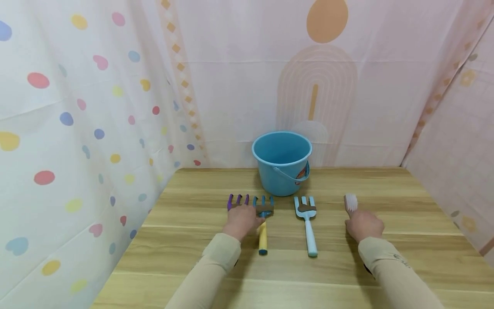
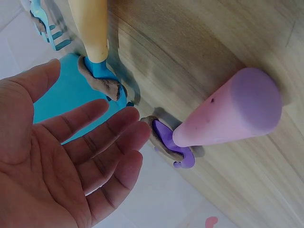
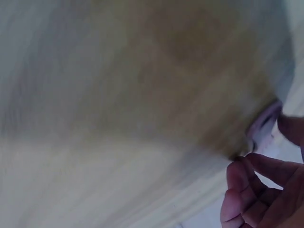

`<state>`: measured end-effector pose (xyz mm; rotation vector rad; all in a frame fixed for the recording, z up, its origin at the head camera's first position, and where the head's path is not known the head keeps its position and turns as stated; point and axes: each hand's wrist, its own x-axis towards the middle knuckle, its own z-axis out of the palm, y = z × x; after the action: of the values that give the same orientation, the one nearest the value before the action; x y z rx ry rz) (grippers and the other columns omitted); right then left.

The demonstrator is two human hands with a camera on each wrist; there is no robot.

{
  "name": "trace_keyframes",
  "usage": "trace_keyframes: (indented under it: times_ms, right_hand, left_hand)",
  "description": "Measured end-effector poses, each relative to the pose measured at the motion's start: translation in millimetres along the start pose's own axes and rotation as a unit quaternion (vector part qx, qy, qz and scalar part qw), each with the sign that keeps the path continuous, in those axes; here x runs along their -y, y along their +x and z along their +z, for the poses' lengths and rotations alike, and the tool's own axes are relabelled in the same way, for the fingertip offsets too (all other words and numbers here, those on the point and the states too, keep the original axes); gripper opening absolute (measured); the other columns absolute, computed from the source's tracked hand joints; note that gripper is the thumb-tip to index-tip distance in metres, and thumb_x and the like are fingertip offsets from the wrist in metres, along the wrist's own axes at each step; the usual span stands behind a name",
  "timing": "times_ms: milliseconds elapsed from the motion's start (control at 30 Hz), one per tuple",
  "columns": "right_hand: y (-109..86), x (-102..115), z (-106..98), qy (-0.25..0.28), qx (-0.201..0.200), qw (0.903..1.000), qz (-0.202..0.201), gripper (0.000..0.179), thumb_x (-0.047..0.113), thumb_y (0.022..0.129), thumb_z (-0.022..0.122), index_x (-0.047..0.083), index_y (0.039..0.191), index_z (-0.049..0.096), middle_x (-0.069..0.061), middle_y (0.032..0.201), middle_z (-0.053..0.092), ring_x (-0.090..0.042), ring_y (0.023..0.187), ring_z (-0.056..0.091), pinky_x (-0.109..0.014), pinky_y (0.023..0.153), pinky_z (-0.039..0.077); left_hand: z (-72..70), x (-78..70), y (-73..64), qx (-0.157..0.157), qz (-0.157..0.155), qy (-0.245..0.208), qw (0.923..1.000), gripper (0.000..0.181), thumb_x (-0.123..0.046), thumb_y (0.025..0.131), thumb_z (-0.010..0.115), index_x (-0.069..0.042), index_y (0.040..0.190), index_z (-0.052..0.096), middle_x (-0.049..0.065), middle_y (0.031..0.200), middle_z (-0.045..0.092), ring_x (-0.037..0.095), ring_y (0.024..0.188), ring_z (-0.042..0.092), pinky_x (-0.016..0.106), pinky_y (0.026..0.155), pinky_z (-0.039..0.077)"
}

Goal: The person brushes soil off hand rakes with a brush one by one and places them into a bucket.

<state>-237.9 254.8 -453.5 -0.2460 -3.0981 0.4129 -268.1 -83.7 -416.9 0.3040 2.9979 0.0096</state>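
Observation:
My left hand [image 1: 242, 221] hovers over a purple hand rake, whose tines [image 1: 230, 202] show past it. In the left wrist view its fingers are spread loosely, with nothing held, and the rake's pink handle [image 2: 228, 111] stands apart from them. Beside it lies a blue hand rake with a yellow handle [image 1: 263, 238]. Brown clay-like lumps [image 2: 100, 85] stick to both rake heads. At the right, my right hand [image 1: 364, 225] pinches a brush [image 1: 351, 202] with white bristles between thumb and curled fingers; most of its handle is hidden.
A blue bucket [image 1: 279, 178] stands at the back of the wooden table [image 1: 270, 287], its handle hanging down in front. A light blue hand fork [image 1: 310, 236] with a brown lump lies between the hands. Patterned curtains [image 1: 231, 86] hang behind and at the sides.

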Motion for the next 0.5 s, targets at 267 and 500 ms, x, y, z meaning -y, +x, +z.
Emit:
trace_keyframes:
  times_ms: [267, 500]
  right_hand:
    - [3.1, -0.1, 6.6, 0.004, 0.006, 0.9999, 0.013, 0.014, 0.0, 0.084, 0.054, -0.009, 0.078, 0.063, -0.02, 0.071, 0.061, -0.033, 0.066, 0.063, -0.05, 0.056, 0.05]
    - [3.9, -3.1, 3.1, 0.04, 0.023, 0.9983, 0.037, 0.024, 0.013, 0.088, 0.055, -0.009, 0.089, 0.064, -0.028, 0.084, 0.064, -0.037, 0.073, 0.064, -0.05, 0.057, 0.049]
  left_hand:
    - [3.3, 2.5, 2.6, 0.002, -0.004, 0.014, 0.9999, 0.053, -0.057, 0.093, 0.059, -0.006, 0.099, 0.072, 0.011, 0.094, 0.07, 0.027, 0.087, 0.067, 0.039, 0.07, 0.055]
    - [4.1, 4.0, -0.1, -0.001, 0.0, 0.002, 1.0, 0.05, -0.054, 0.093, 0.061, -0.006, 0.099, 0.072, 0.01, 0.089, 0.069, 0.027, 0.08, 0.067, 0.041, 0.069, 0.055]
